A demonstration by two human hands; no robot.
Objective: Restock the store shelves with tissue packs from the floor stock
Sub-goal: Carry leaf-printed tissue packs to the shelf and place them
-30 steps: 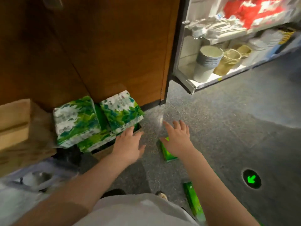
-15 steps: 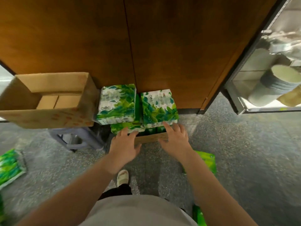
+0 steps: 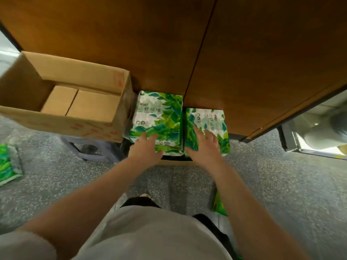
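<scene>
Two green-and-white tissue packs stand side by side in a low cardboard box [image 3: 176, 162] against the wooden panel. My left hand [image 3: 145, 148] lies with straight fingers on the near edge of the left tissue pack [image 3: 158, 113]. Over the right tissue pack [image 3: 210, 119], my right hand [image 3: 204, 147] rests flat with spread fingers. Neither hand grips anything.
An open cardboard box [image 3: 78, 76] sits on a grey stool [image 3: 93, 150] to the left. Another tissue pack [image 3: 8, 164] lies on the floor far left, and a green pack [image 3: 218, 205] lies by my right arm. A shelf unit [image 3: 315, 136] stands at right.
Both hands have moved forward from the box's front edge onto the tops of the two tissue packs. The view has come closer to the packs.
</scene>
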